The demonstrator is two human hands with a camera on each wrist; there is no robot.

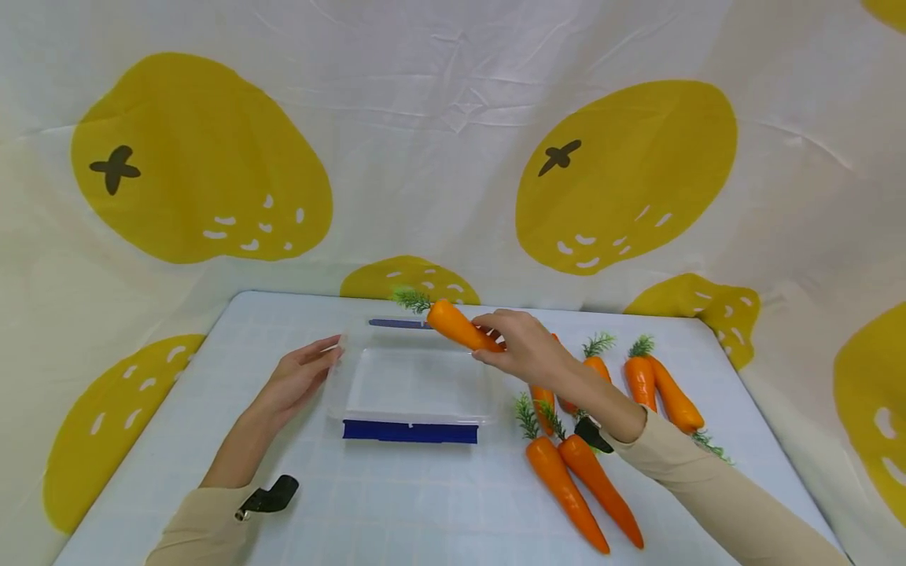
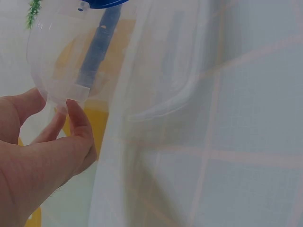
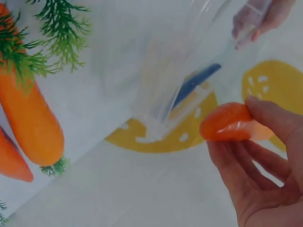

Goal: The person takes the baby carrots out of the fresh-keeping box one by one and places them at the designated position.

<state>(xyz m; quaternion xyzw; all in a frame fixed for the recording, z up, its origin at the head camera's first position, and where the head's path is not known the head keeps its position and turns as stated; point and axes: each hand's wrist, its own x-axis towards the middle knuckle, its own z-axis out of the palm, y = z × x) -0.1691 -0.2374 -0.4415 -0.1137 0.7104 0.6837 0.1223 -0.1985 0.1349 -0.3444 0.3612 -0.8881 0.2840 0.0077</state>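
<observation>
A clear plastic box (image 1: 418, 385) with blue latches stands on the table, its top uncovered. My left hand (image 1: 300, 377) is at its left side; in the left wrist view the thumb and fingers pinch the box's rim (image 2: 59, 101). Over the far right part of the box, my right hand (image 1: 524, 346) holds an orange carrot (image 1: 456, 324) by its narrow end. The carrot's green leafy top (image 1: 412, 299) points left. From the right wrist, the carrot (image 3: 227, 124) shows end-on between thumb and fingers.
Several more carrots lie right of the box, among them a near pair (image 1: 566, 491) and a far-right pair (image 1: 661, 389). Some are partly hidden under my right forearm. A white cloth with yellow fruit prints (image 1: 425, 157) hangs behind the white table (image 1: 396, 511).
</observation>
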